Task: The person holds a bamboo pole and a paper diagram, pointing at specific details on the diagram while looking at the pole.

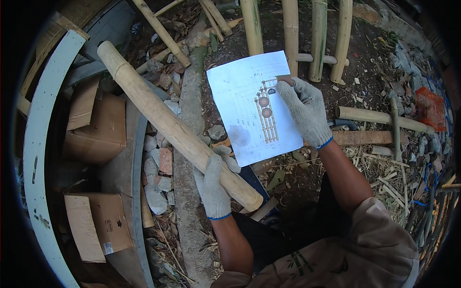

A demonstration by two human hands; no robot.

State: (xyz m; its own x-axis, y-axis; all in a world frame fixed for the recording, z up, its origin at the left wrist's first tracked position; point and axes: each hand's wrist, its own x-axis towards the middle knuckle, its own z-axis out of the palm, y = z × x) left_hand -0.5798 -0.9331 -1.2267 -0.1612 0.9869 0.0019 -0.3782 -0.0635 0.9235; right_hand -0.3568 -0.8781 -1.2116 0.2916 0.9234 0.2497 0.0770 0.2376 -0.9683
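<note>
My left hand [213, 185], in a pale knit work glove with a blue cuff, is wrapped round a thick bamboo pole [163, 122] near its lower end. The pole slants from the upper left down toward my lap. In my right hand [304, 108], gloved the same way, the upper right edge of a white paper sheet [230, 96] is pinched between thumb and fingers. A drawing of a bamboo structure with dimension lines and two round brown shapes is printed on the sheet. A small brown piece [283, 78] shows at my right thumb tip; what it is I cannot tell.
Upright bamboo posts [290, 33] stand beyond the paper. Two cardboard boxes [96, 129] sit at the left behind a pale curved-looking board [41, 144]. A concrete edge [189, 230] with broken bricks [164, 161] runs alongside. Right lie a bamboo length [379, 117], a red plastic crate [429, 108] and wood shavings.
</note>
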